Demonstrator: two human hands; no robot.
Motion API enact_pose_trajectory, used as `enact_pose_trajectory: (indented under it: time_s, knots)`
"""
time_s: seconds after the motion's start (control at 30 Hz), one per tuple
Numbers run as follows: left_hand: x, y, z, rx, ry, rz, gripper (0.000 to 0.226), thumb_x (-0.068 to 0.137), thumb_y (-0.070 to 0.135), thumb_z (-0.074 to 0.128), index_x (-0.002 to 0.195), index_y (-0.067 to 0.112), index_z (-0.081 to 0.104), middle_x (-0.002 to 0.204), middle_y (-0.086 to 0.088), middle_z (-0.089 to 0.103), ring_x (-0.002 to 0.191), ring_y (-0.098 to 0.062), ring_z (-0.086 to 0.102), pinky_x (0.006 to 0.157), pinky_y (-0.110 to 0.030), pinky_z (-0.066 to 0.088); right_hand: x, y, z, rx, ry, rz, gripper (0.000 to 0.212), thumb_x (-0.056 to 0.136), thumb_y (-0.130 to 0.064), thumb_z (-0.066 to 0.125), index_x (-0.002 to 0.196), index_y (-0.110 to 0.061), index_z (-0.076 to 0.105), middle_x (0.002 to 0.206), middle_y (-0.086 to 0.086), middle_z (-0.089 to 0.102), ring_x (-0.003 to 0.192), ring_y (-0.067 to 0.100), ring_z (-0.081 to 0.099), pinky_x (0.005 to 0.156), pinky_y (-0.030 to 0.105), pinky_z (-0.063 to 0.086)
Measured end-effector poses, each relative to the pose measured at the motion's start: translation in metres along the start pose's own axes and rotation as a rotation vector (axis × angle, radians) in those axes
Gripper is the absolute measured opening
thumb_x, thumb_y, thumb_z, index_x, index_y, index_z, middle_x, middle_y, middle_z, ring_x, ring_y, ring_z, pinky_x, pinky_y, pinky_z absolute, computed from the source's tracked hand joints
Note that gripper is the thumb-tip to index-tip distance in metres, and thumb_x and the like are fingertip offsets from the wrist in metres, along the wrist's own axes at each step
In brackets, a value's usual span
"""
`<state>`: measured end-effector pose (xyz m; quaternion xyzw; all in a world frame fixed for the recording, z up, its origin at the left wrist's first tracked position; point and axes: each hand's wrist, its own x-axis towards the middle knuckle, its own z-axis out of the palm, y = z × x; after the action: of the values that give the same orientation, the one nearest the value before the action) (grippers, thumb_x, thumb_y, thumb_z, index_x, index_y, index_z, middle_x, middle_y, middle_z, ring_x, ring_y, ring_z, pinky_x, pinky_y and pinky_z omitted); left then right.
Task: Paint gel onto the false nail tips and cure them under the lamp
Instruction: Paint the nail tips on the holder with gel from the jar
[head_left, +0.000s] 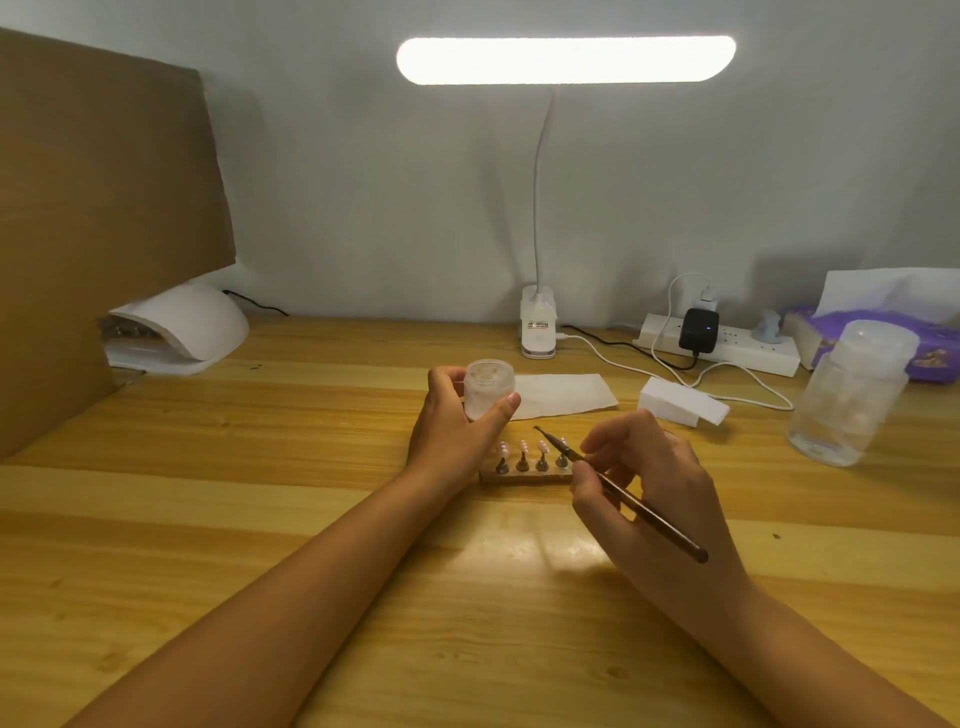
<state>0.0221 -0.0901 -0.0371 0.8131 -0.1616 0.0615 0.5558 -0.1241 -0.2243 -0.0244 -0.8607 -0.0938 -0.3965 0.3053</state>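
Left hand (447, 426) grips jar (488, 387), right hand (660, 488) pinches brush (649, 516). Nail stand (524, 475) between them; curing lamp (192, 322) well apart, worktop's (260, 519) far-left edge.

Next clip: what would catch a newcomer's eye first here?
The glowing desk lamp bar at top centre dominates. Below it, mid-table, the left hand grips a frosted jar, and the right hand holds a brush over a row of nail tips on a stand.

A varnished, faintly glossy pale wood table (260, 519) fills the lower frame, with a frosted plastic jar (488, 389) and a dark glossy brush handle (644, 512) at centre, matt white paper (561, 395) behind them, and matt brown cardboard (104, 208) at upper left.
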Motion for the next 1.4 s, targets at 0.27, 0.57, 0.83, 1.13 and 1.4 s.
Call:
enact_pose_trajectory:
  time_s: [0.27,0.57,0.83,1.13,1.4]
  knots:
    - [-0.0019,0.0020,0.0000,0.026,0.001,-0.006,0.062,0.085,0.045,0.071,0.131,0.021,0.036,0.133,-0.001,0.051,0.114,-0.019,0.054,0.088,-0.034,0.056,-0.0071,-0.0003,0.0093,-0.068,-0.128,-0.080,0.010,0.090,-0.040,0.055,0.096,-0.034,0.049,0.087,-0.031,0.057,0.078,-0.006,0.057,0.084,0.018,0.038]
    - [-0.0019,0.0032,-0.0005,0.015,-0.004,-0.011,0.063,0.084,0.042,0.074,0.131,0.020,0.038,0.133,-0.001,0.053,0.115,-0.020,0.055,0.089,-0.035,0.055,-0.0092,0.0043,0.0105,-0.085,-0.202,-0.071,0.011,0.092,-0.045,0.054,0.099,-0.037,0.050,0.093,-0.032,0.057,0.080,-0.010,0.057,0.084,0.015,0.035]
    - [-0.0008,-0.0010,-0.0004,0.021,-0.009,-0.001,0.060,0.082,0.045,0.074,0.127,0.024,0.039,0.128,0.003,0.054,0.110,-0.016,0.056,0.089,-0.036,0.055,-0.0076,0.0003,0.0104,-0.064,-0.196,-0.042,0.010,0.085,-0.041,0.053,0.091,-0.034,0.052,0.080,-0.031,0.056,0.079,-0.007,0.057,0.080,0.017,0.035]
    - [-0.0005,-0.0022,-0.0005,0.030,-0.012,-0.001,0.059,0.082,0.046,0.074,0.125,0.026,0.040,0.127,0.005,0.054,0.109,-0.015,0.056,0.089,-0.037,0.055,-0.0072,0.0008,0.0079,-0.059,-0.218,-0.026,0.011,0.090,-0.045,0.051,0.096,-0.036,0.050,0.094,-0.031,0.058,0.081,-0.006,0.058,0.079,0.014,0.035]
    - [0.0007,-0.0036,0.0003,0.050,-0.019,0.009,0.060,0.082,0.046,0.074,0.127,0.025,0.040,0.128,0.005,0.053,0.109,-0.015,0.055,0.089,-0.034,0.054,-0.0069,-0.0016,0.0072,-0.056,-0.215,-0.012,0.008,0.084,-0.041,0.051,0.090,-0.036,0.048,0.082,-0.025,0.058,0.078,-0.002,0.058,0.074,0.013,0.034]
